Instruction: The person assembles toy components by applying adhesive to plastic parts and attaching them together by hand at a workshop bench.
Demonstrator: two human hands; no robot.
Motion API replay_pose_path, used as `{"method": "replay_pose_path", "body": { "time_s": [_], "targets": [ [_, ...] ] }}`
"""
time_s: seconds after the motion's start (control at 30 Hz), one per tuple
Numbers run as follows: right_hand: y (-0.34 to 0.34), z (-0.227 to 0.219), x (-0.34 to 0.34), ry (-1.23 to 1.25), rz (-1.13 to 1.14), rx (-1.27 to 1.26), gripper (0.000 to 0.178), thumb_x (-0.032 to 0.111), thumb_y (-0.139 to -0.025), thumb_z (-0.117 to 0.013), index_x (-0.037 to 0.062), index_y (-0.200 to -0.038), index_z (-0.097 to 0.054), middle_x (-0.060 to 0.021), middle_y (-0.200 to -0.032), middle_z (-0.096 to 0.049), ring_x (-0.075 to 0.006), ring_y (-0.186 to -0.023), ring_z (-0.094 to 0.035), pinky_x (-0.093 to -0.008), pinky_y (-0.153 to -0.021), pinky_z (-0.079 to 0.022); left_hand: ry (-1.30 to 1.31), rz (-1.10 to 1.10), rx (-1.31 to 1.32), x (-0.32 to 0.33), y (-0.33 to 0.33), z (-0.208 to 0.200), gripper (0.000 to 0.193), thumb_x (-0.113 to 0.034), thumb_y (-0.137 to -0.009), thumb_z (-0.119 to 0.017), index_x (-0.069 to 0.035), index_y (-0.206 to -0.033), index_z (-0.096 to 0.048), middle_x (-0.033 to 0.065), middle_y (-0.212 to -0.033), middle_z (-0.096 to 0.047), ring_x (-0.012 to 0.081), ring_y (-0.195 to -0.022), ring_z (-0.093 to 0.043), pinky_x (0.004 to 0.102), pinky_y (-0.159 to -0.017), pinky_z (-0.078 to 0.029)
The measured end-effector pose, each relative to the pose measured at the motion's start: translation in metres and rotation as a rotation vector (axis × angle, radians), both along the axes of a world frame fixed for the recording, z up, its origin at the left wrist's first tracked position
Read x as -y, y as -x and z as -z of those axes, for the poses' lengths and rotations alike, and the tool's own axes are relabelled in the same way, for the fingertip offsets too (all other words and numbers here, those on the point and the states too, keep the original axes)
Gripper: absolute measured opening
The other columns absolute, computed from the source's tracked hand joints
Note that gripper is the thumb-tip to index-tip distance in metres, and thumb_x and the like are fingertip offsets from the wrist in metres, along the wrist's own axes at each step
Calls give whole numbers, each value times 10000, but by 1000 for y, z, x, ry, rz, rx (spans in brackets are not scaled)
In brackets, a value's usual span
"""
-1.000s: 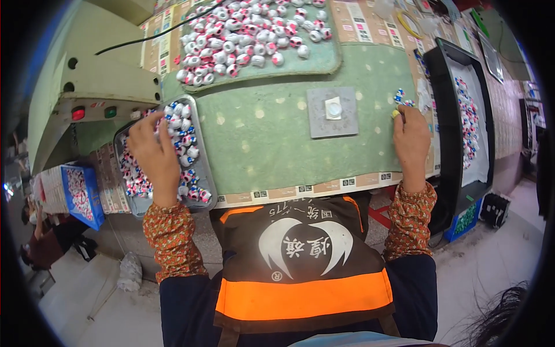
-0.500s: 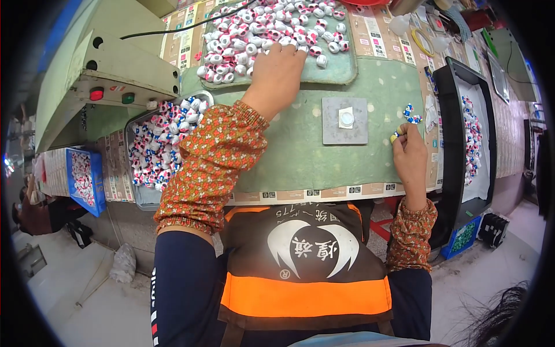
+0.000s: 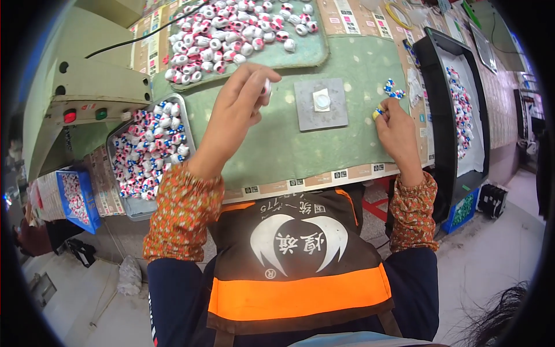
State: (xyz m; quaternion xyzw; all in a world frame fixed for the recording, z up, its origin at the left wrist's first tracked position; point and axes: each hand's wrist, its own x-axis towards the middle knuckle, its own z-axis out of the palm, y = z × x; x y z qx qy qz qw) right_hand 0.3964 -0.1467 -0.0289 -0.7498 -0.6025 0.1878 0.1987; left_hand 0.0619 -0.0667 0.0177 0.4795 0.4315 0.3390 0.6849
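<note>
My left hand (image 3: 231,115) is raised over the green mat (image 3: 263,139), just in front of the tray (image 3: 315,58) of white-and-pink pieces. Between its thumb and fingers is a small rounded white piece (image 3: 266,88), partly hidden. At the mat's right side, my right hand (image 3: 398,130) pinches a small blue-and-white piece (image 3: 378,113) with yellow at its tip. A few loose blue-and-white pieces (image 3: 394,89) lie just beyond those fingers. Between my hands rests a grey square plate (image 3: 324,118) with a white pad and round disc (image 3: 322,100) on it.
A metal tray (image 3: 188,136) heaped with white, blue and pink pieces stands at left, beside a pale machine housing (image 3: 104,81) with red and green buttons. A black cable (image 3: 144,36) crosses the far tray. At right is a long black bin (image 3: 430,75) holding more pieces.
My left hand has come back from the heap in the far tray toward me, now with a white piece in its fingers. The right hand keeps its pinch near the loose pieces. The view has shifted slightly.
</note>
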Motion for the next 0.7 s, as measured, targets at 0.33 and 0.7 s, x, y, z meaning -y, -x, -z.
{"method": "replay_pose_path", "body": {
  "time_s": [0.33,0.7],
  "targets": [
    [21,-13,7,23,-58,24,205,11,-902,-631,6,-1099,-574,-176,-887,-658,-311,-715,-657,-415,-674,-539,304,-75,226,69,1,34,372,-373,-1112,-528,-67,-1301,-622,-15,-947,-578,24,-742,-462,180,-568,-387],
    [77,-17,-23,-131,-257,-313,138,1,-949,-628,-11,-1085,-610,-118,-945,-647,-226,-794,-621,-349,-724,-506,411,-149,400,88,-14,59,387,-377,-1135,-459,-78,-1355,-570,-34,-920,-527,44,-736,-473,201,-618,-428]
  ]
}}
